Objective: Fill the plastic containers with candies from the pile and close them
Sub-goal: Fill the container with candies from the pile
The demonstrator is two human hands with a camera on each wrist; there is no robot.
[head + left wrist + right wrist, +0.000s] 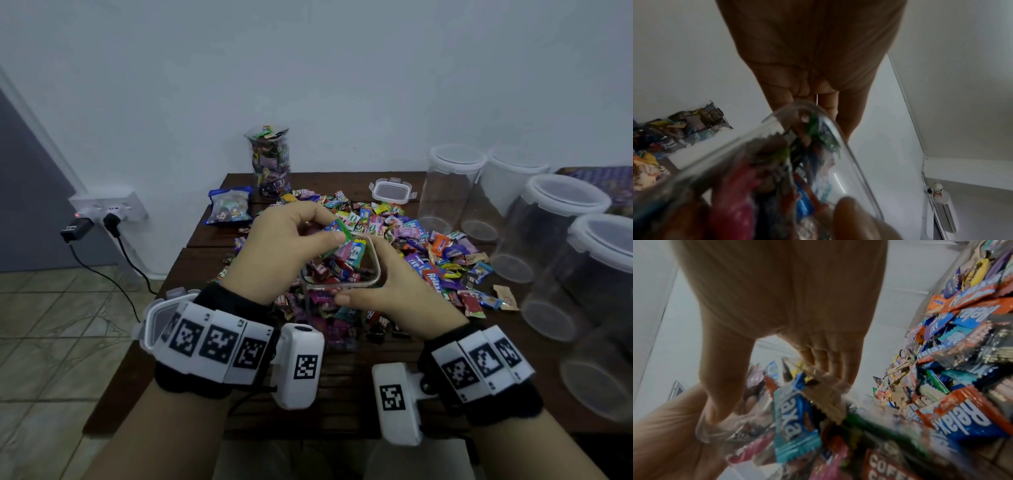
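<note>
Two hands on one clear container [342,274], near-centre of the dark wooden table [342,387], sitting in the candy pile [428,246]. Right hand [400,291] wraps the container: thumb on the near wall, fingers curled round the right and far side. Left hand [277,246] is above the open mouth, thumb and fingertips pinching a green-wrapped candy [337,236] over the rim. Container is nearly full of wrapped candies, no lid on it. Far left of the pile: a filled tall container [270,161], lid state unclear. A loose square lid [390,190] lies far right of the pile. Four empty lidded containers [548,240] stand at right. Candy bag [229,205] far left.
</note>
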